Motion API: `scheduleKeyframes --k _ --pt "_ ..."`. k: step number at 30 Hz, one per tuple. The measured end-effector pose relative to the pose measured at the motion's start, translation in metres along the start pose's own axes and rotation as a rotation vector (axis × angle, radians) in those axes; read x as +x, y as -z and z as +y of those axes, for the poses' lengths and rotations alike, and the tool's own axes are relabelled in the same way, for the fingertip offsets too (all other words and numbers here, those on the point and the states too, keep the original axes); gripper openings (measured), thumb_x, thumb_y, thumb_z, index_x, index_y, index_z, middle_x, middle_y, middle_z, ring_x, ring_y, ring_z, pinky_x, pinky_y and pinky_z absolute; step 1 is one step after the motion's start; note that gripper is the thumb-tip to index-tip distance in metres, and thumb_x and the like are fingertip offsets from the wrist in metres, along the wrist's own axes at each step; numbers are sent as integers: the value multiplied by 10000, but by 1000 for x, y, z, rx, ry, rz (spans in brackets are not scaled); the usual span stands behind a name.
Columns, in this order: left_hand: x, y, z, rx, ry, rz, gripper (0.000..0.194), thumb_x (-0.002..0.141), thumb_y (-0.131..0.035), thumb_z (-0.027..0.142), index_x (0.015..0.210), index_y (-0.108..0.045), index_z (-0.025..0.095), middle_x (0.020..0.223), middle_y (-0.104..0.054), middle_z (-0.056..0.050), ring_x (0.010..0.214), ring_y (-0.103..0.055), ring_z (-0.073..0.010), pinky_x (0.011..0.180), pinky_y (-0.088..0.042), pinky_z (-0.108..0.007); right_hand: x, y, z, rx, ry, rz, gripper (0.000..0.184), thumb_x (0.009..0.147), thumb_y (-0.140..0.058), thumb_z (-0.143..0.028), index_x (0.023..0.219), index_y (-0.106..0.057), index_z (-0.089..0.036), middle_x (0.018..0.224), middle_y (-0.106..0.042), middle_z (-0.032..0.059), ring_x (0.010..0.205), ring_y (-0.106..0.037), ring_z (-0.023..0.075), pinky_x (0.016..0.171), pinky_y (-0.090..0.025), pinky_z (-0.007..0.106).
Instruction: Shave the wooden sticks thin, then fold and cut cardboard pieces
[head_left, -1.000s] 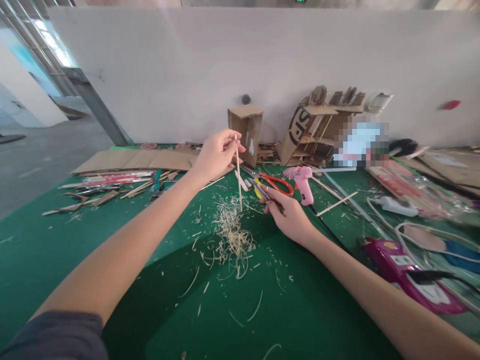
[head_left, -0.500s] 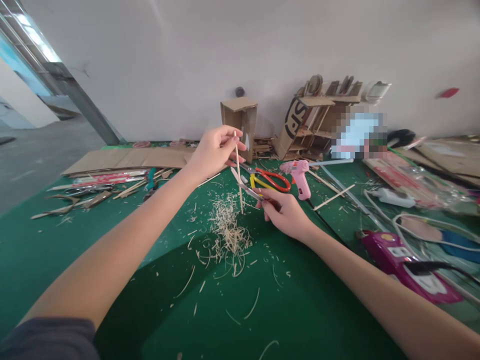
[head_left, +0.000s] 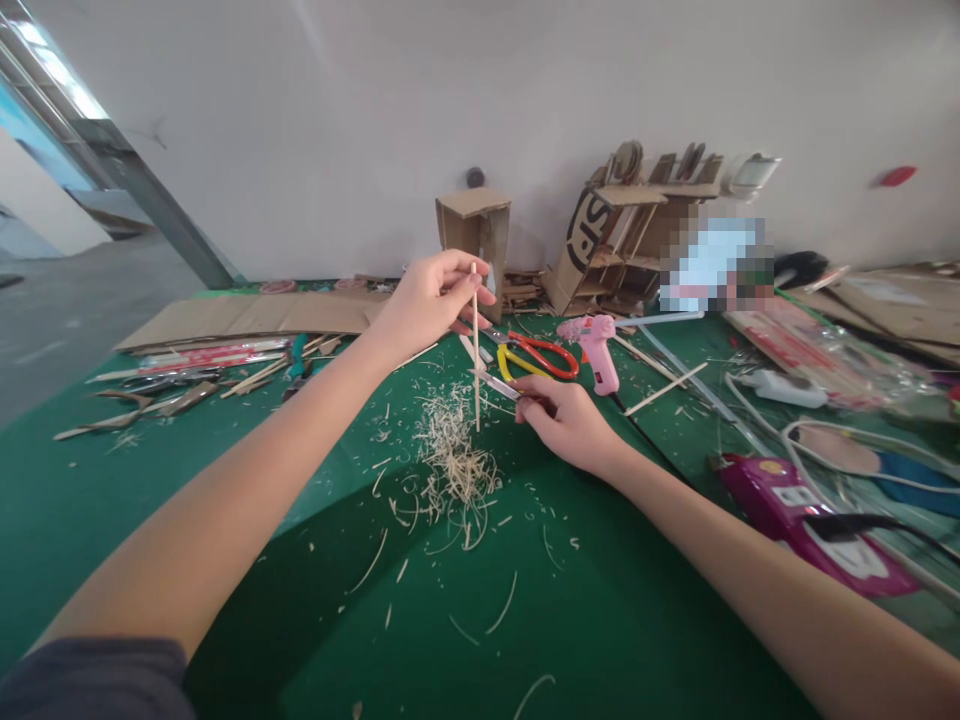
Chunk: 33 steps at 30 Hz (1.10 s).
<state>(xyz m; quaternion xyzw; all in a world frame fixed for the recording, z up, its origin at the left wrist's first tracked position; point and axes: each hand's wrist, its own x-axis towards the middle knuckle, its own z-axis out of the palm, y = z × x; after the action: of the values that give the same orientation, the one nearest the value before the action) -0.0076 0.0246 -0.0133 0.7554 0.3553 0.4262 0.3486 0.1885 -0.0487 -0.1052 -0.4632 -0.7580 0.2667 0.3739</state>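
My left hand (head_left: 439,295) pinches a thin wooden stick (head_left: 477,345) near its top and keeps it upright above the green table. In my right hand (head_left: 566,420) is a small knife (head_left: 495,383), its narrow blade crossing the lower part of the stick and seeming to touch it. A heap of curled wood shavings (head_left: 454,450) lies under the stick's lower end. Just beyond the knife rest scissors (head_left: 551,358) with one red and one yellow handle.
A pink glue gun (head_left: 598,355) stands right of the scissors. Cardboard structures (head_left: 581,240) line the wall behind. Farther right are a magenta device (head_left: 806,520) and cables. Sticks and tools lie at left beside a flat cardboard strip (head_left: 247,318). Loose shavings dot the green table (head_left: 600,620).
The knife blade is slightly lower on the stick, and the stick stands a little straighter. Both hands keep their holds. The whole view has shifted slightly.
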Motion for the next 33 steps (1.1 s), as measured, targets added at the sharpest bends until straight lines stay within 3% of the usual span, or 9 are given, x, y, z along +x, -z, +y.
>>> scheduleKeyframes --k 9,14,17,21,25,33 --pt "-1 2 2 25 14 -1 169 945 -427 238 1101 -479 198 956 -677 -61 670 -679 -102 587 -551 -203 0 -1 3 -68 65 20 366 877 -427 -235 1190 -606 -172 740 -655 19 558 -519 112 562 -442 263" --pt "2 6 -5 18 10 25 99 934 -444 225 1030 -431 205 912 -678 -51 629 -674 -104 553 -539 -211 -2 -5 5 -196 216 54 433 903 -388 -195 1316 -515 -180 999 -662 92 789 -609 165 735 -496 327" --pt "2 6 -4 23 -9 23 86 930 -445 224 1011 -425 207 901 -676 -46 619 -670 -101 529 -524 -196 -2 -6 5 -214 234 50 458 912 -371 -184 1357 -479 -203 1082 -640 105 842 -613 176 767 -507 345" --pt "1 5 0 37 -25 29 96 924 -457 235 1012 -429 208 888 -674 -37 613 -662 -94 530 -524 -187 -1 -6 4 -224 211 40 472 924 -350 -197 1382 -456 -243 1111 -622 101 777 -596 167 754 -525 361" --pt "-1 3 5 25 -45 13 90 925 -451 224 1011 -432 208 899 -668 -30 608 -662 -88 548 -539 -190 -2 -7 4 -283 196 14 539 906 -318 -149 1430 -395 -250 1005 -602 96 718 -573 166 716 -541 368" --pt "1 4 -1 12 -79 -16 102 933 -443 220 1033 -433 201 922 -656 -28 608 -666 -85 572 -560 -202 -4 -3 2 -503 236 -16 568 893 -291 -109 1440 -379 -234 1040 -607 102 882 -605 190 770 -533 351"
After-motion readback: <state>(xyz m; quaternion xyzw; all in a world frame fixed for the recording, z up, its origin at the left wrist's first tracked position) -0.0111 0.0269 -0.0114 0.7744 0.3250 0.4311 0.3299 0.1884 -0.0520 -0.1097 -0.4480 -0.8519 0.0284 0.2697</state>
